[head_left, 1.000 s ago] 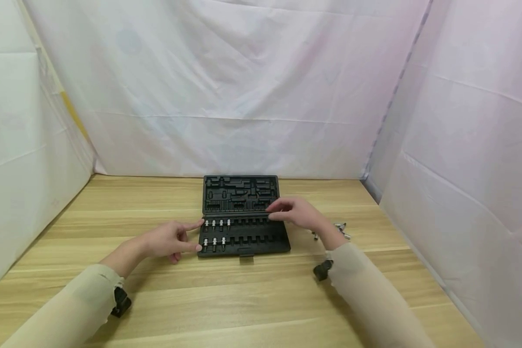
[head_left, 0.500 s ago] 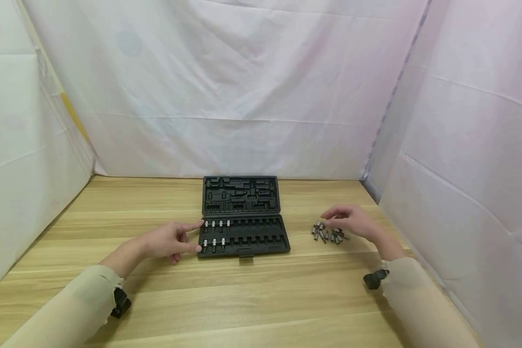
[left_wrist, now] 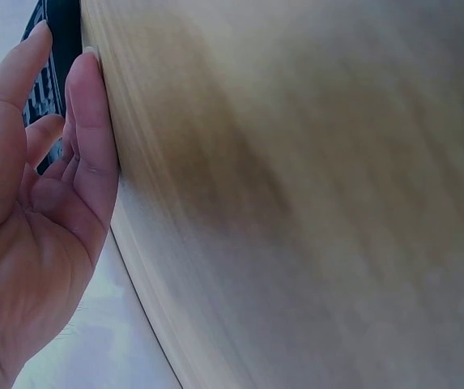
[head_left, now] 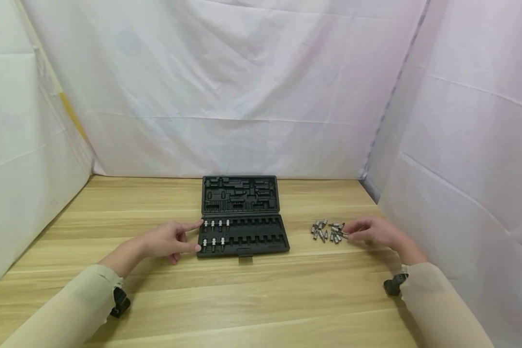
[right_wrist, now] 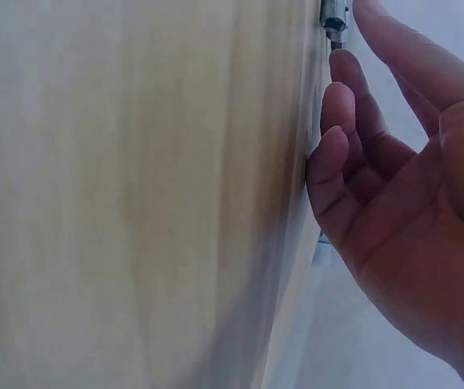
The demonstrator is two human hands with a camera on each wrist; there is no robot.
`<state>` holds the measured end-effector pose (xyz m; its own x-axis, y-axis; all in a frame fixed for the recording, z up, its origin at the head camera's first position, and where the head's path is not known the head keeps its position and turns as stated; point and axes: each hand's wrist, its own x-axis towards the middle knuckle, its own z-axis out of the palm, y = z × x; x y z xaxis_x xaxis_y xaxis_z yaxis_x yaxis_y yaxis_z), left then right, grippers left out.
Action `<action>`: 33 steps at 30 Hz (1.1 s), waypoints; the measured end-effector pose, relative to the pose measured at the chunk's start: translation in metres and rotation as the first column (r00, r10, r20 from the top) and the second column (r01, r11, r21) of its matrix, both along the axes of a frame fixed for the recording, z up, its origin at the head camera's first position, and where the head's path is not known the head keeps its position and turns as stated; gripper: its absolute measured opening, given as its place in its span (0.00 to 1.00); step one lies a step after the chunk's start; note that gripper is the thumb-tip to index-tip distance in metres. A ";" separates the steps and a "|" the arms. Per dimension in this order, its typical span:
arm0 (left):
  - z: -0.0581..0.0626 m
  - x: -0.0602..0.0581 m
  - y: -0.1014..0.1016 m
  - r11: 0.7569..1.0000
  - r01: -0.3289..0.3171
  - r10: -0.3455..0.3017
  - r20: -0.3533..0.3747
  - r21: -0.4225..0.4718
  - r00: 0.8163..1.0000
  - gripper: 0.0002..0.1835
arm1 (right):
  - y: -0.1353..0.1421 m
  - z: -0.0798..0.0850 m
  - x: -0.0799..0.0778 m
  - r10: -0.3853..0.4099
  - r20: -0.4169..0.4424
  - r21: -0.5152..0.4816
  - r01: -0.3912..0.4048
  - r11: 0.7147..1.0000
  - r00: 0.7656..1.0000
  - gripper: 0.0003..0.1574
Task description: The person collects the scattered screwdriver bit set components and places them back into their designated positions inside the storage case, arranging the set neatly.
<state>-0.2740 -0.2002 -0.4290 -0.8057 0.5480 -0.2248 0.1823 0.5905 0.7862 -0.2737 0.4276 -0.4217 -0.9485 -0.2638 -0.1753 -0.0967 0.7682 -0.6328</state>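
Observation:
An open black socket case [head_left: 243,249] lies on the table in the head view, with several silver bit sockets [head_left: 213,243] standing in two rows at its left side. My left hand [head_left: 167,240] rests against the case's left edge, index finger and thumb stretched to its upper and lower corners. The left wrist view shows its other fingers [left_wrist: 90,121] bent loosely. My right hand [head_left: 374,233] is at the right side of a pile of loose bit sockets [head_left: 322,235]. Its thumb and index finger stand slightly apart at one socket [right_wrist: 334,18], seen at the top of the right wrist view.
The case's lid [head_left: 240,194] leans back behind the tray, moulded with tool-shaped recesses. Vacant slots [head_left: 261,239] fill the tray's right part. White cloth [head_left: 243,96] hangs behind and on both sides of the wooden table [head_left: 243,299].
My right hand has moved from above the case to the right, past the loose bit sockets, and down to the pile's right end. My left hand stays at the case's edge.

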 end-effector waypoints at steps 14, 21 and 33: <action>-0.002 0.002 0.000 1.000 -0.015 0.015 0.012 -0.008 1.000 0.50 | -0.004 0.001 -0.003 -0.010 0.010 0.056 0.010 0.998 1.000 0.16; -0.001 0.000 -0.001 1.000 -0.006 0.006 0.007 -0.004 1.000 0.50 | -0.003 0.003 -0.002 0.009 -0.013 0.114 -0.008 0.993 1.000 0.13; 0.002 0.000 -0.001 1.000 0.005 -0.005 -0.004 0.007 1.000 0.50 | 0.003 0.005 -0.001 0.012 -0.034 0.063 -0.010 0.998 0.999 0.13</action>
